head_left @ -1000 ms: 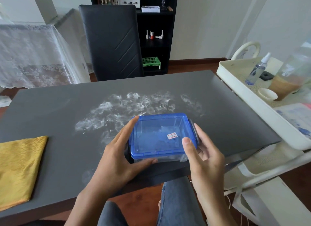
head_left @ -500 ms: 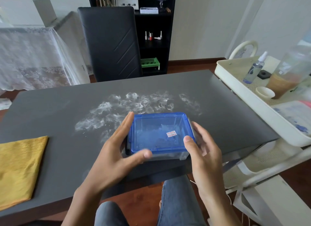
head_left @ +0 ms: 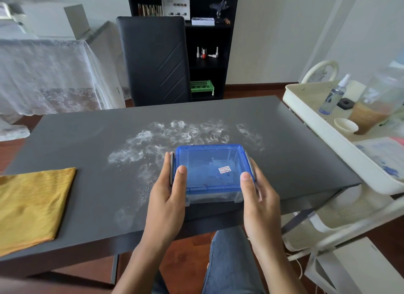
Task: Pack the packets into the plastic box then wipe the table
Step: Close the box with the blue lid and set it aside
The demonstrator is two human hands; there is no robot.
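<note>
A person seated at a dark grey surface holds a clear plastic box with a blue lid between both hands. The box sits near the front edge of the surface, right in front of the person. The left hand grips the box's left end, thumb laid on the lid and fingers curled round the grey side latch. The right hand mirrors it on the right end, thumb on the lid and fingers wrapped round the other latch. The lid is on the box, and pale shapes show through it (too blurred to tell as packets). A small white and red sticker sits on the lid. White powdery smears spread across the surface just behind and left of the box. A folded yellow cloth lies well apart at the left edge. A cream cart stands to the right.
</note>
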